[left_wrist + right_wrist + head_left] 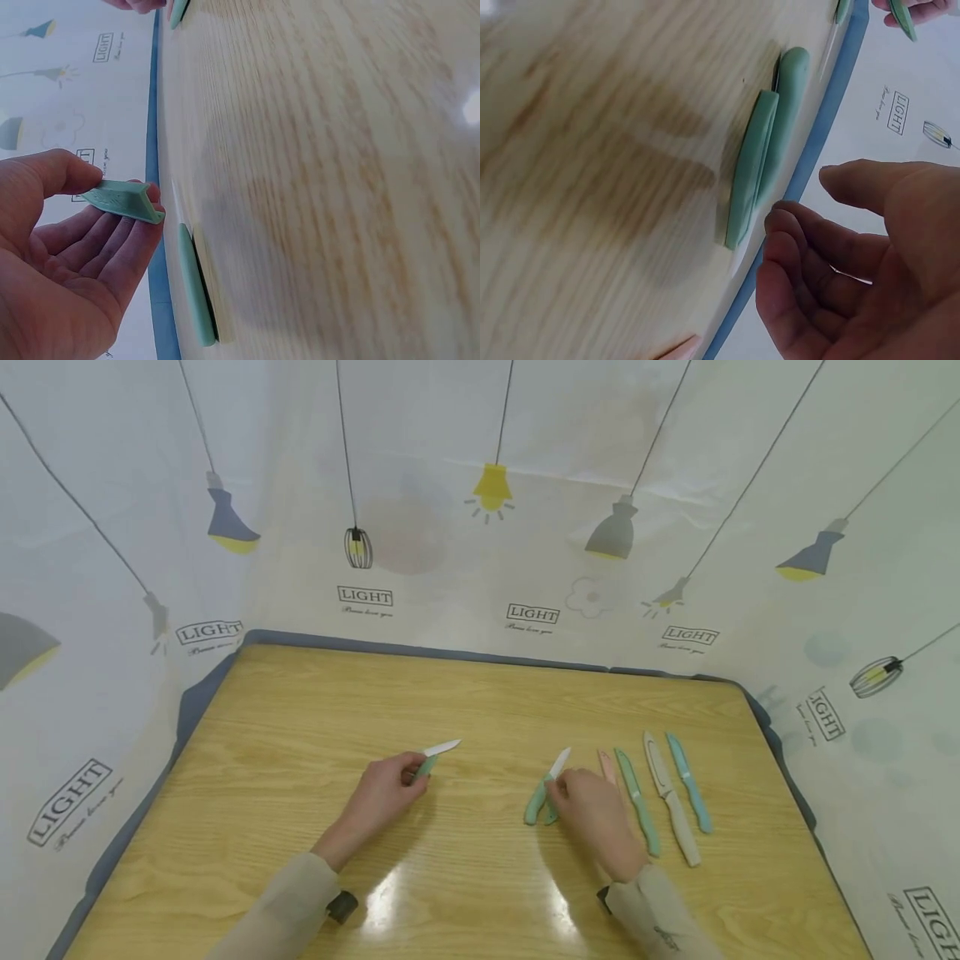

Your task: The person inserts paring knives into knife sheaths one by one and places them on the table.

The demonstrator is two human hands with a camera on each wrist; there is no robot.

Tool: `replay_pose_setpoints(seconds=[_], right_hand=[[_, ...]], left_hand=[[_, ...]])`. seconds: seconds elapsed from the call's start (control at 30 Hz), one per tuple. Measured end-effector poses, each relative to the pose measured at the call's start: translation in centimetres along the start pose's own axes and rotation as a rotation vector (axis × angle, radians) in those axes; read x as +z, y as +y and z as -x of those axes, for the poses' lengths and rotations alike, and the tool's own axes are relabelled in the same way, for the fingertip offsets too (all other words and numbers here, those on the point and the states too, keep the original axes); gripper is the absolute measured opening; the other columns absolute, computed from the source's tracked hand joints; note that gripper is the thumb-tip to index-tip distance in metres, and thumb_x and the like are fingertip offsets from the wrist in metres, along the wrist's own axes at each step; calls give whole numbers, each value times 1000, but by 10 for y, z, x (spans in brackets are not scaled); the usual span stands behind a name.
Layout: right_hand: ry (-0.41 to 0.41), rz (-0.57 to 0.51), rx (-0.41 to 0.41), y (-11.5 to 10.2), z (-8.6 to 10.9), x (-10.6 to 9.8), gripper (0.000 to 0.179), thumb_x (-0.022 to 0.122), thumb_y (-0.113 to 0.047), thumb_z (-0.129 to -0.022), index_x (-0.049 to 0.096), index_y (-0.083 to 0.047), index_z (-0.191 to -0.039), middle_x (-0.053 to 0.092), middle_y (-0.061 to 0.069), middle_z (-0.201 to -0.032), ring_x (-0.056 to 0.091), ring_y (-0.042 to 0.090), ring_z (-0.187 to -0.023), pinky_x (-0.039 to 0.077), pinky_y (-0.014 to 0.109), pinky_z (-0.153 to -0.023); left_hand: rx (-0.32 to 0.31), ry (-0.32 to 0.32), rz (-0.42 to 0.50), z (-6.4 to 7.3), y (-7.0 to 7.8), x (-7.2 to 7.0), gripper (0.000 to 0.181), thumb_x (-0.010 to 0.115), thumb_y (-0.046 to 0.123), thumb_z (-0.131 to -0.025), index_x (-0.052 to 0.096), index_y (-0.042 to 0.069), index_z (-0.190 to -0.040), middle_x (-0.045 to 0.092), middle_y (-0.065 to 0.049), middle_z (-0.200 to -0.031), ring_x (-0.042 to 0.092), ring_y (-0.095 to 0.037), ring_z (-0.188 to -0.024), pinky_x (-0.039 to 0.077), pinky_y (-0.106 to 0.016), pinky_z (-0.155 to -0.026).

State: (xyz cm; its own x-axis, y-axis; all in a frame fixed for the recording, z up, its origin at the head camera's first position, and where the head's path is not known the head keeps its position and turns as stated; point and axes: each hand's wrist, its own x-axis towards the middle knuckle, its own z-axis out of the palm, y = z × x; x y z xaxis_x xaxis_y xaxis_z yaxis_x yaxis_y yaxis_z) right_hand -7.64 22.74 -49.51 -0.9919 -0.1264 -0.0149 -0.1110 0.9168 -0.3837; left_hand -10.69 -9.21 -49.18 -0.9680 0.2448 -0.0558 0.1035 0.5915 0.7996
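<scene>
In the left wrist view, my left hand [390,783] pinches a hollow green knife sheath [126,199] between thumb and fingers. Close beside it, a green-handled knife [196,289] lies on the table, its white blade pointing right in the head view. My right hand [596,814] is next to a second green-handled knife [787,112] with a bare white blade. Against that knife's handle lies another green sheath [751,172]. The right hand's fingers are loosely curled, the thumb apart, with nothing between them in the right wrist view.
To the right lie a pink knife [606,763], partly hidden by my right hand, a green knife [637,802], a long beige knife [671,797] and a blue knife [690,783]. They rest on a wooden table [480,877], with a lamp-print curtain [442,602] around it.
</scene>
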Motion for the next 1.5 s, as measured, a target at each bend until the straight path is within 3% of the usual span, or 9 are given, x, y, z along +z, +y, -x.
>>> replay_pose_setpoints(seconds=[0.13, 0.2, 0.4, 0.57, 0.73, 1.07, 1.37, 1.5], right_hand=[[-15, 10, -6, -4, -3, 7, 32, 66, -25, -104, 71, -8, -77, 50, -6, -56, 44, 9, -48, 51, 30, -55], [-14, 28, 1, -7, -5, 9, 36, 67, -28, -103, 70, -8, -73, 48, -5, -55, 42, 9, -47, 41, 26, -45], [8, 81, 16, -17, -11, 14, 50, 69, -32, -100, 55, -16, -55, 43, -3, -51, 37, 10, -45, 30, 24, -40], [-29, 123, 40, -24, -17, 18, 53, 72, -36, -98, 46, -13, -58, 43, -1, -54, 36, 10, -46, 30, 21, -39], [-51, 100, 50, -30, -23, 22, 45, 71, -30, -99, 49, -10, -65, 45, 1, -58, 38, 12, -47, 31, 22, -39], [-94, 106, 50, -36, -30, 24, 39, 68, -21, -101, 53, -9, -67, 47, 1, -58, 41, 14, -48, 33, 24, -41], [-115, -52, 114, -38, -27, 13, 33, 62, -23, -102, 59, -7, -74, 53, 3, -64, 46, 16, -52, 39, 26, -44], [-98, -62, 108, -36, -27, 10, 30, 62, -25, -103, 65, -5, -80, 55, 2, -66, 47, 15, -53, 40, 26, -45]], left_hand=[[-2, 2, -2, 0, -2, 2, 31, 69, 7, -95, 69, -3, -124, 74, -13, -109, 73, -21, -91, 63, -34, -75], [1, 3, 3, 0, -3, 3, 31, 69, 7, -94, 70, -3, -123, 75, -12, -108, 73, -20, -90, 63, -33, -74], [6, 13, 15, 1, -3, 7, 28, 70, 8, -93, 71, -2, -120, 75, -9, -103, 73, -18, -87, 63, -32, -73], [3, 19, 24, 2, -1, 9, 27, 71, 9, -93, 72, 0, -118, 75, -8, -102, 72, -17, -86, 62, -33, -73], [-4, 20, 52, 3, 1, 12, 27, 71, 10, -94, 72, 1, -119, 74, -6, -103, 71, -16, -86, 62, -32, -72], [-34, 42, 97, 1, 1, 13, 28, 75, 11, -92, 71, 2, -119, 74, -6, -102, 72, -18, -89, 63, -32, -73], [-107, 24, 284, -6, -3, 12, 32, 78, 9, -91, 68, -3, -119, 73, -6, -100, 70, -18, -87, 62, -32, -74], [-135, 26, 325, -8, -4, 12, 34, 77, 8, -91, 67, -5, -120, 73, -8, -100, 70, -19, -87, 61, -30, -73]])
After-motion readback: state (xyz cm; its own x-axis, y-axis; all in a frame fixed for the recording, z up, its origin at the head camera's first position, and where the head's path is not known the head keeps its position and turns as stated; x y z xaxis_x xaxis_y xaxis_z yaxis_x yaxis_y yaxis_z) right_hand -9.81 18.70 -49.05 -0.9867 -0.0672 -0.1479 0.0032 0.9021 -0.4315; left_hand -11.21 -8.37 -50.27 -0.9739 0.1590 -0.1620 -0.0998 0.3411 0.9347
